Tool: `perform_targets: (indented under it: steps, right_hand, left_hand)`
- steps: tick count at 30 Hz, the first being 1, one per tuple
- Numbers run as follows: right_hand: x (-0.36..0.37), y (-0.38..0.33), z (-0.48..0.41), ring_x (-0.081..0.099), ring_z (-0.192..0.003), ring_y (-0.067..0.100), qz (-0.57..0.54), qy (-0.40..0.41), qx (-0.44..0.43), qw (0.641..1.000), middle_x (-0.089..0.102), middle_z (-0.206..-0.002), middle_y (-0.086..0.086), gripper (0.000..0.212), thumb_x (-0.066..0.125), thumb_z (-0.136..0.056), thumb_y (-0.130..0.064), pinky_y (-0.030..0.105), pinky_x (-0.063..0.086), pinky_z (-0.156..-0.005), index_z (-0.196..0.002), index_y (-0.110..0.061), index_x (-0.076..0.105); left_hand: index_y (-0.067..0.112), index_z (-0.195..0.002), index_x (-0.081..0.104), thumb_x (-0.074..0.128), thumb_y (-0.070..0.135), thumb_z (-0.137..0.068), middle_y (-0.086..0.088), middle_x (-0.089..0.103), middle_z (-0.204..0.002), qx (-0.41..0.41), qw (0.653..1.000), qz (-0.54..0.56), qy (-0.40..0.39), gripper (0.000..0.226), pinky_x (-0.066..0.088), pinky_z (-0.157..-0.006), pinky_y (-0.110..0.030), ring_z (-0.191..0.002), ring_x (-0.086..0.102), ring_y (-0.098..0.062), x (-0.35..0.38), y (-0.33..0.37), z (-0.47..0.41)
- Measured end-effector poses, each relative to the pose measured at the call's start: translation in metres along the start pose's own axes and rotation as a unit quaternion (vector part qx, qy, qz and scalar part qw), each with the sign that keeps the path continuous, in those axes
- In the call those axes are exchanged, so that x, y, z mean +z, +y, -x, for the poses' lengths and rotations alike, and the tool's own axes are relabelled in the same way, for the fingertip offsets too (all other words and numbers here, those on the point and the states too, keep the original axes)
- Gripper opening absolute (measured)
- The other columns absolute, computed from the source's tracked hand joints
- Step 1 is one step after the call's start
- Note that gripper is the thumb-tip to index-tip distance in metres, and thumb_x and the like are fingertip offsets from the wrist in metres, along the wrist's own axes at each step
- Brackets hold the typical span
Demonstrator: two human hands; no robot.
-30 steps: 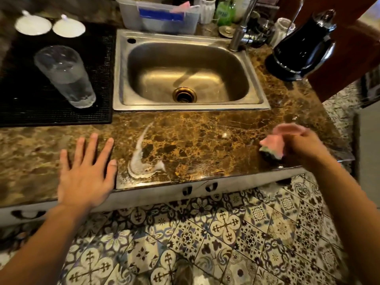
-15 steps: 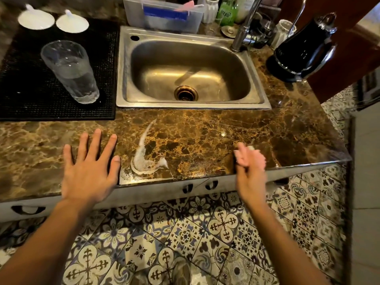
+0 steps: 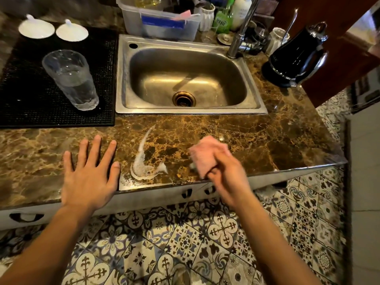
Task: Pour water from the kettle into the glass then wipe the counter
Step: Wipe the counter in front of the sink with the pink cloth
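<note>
Brown marble counter (image 3: 257, 140) carries a white spill (image 3: 144, 161) at centre; my left hand (image 3: 90, 173) lies flat, fingers spread, while my right hand (image 3: 224, 169) grips a blurred pink sponge (image 3: 205, 155), seemingly touching stone. Glass (image 3: 72, 79) upper left, kettle (image 3: 296, 54) upper right.

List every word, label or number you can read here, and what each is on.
No text here can be read.
Green bottle: white label print, too blurred.
White bottle: faint print, too small.
Plastic tub: blue label, no letters legible.
Kettle: no marking visible.

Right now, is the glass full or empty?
Partly full. The glass stands upright on the black mat, with clear water filling its lower part.
</note>
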State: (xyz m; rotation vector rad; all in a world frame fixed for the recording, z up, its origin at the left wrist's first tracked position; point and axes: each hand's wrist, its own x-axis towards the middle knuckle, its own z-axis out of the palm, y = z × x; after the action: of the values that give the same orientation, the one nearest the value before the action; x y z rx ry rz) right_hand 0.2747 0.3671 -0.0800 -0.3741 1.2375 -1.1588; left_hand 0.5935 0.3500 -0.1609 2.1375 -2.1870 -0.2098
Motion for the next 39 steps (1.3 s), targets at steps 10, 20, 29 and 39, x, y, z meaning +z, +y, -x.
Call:
perform_targets:
  steps: [10,20,29,39]
  right_hand:
    - [-0.055,-0.02,-0.05,0.057,-0.127,0.035,0.493,0.246,-0.167,0.817,0.063,-0.136,0.015,0.039,0.044,-0.109,-0.031,0.039,0.04,-0.097,-0.146,-0.021,0.052]
    - [0.062,-0.001,-0.108,0.052,-0.124,0.038,0.669,0.105,-0.205,0.707,0.056,-0.131,0.019,0.046,0.041,-0.109,-0.032,0.046,0.042,-0.104,-0.141,0.0,0.05]
    - [0.127,0.03,-0.115,0.005,-0.16,0.036,0.809,0.033,-0.146,0.568,0.008,-0.171,0.026,0.065,0.013,-0.112,-0.035,0.043,0.0,-0.13,-0.163,0.003,0.001]
    - [0.185,0.065,-0.109,0.0,-0.161,0.03,0.774,-0.173,-0.228,0.565,0.006,-0.173,0.019,0.06,0.02,-0.112,-0.038,0.038,-0.007,-0.128,-0.167,-0.016,0.008]
  left_hand:
    - [0.034,-0.165,0.019,0.013,0.055,-0.104,-0.004,0.011,-0.175,0.005,1.0,-0.018,0.009,0.065,0.003,-0.127,-0.062,-0.162,0.005,-0.029,0.005,-0.002,-0.002]
    - [0.035,-0.165,0.014,0.003,0.058,-0.104,-0.006,0.008,-0.175,0.01,1.0,-0.021,0.019,0.066,0.007,-0.127,-0.065,-0.162,0.004,-0.031,0.009,-0.003,-0.004]
    - [0.024,-0.167,0.011,0.014,0.055,-0.104,-0.006,0.007,-0.175,0.004,1.0,-0.009,0.02,0.07,0.008,-0.127,-0.064,-0.162,0.005,-0.03,0.007,-0.001,-0.003]
    - [0.006,-0.165,0.017,0.016,0.049,-0.104,-0.012,0.015,-0.174,-0.01,0.999,-0.007,0.037,0.075,0.006,-0.128,-0.064,-0.162,0.01,-0.029,0.001,0.002,0.001]
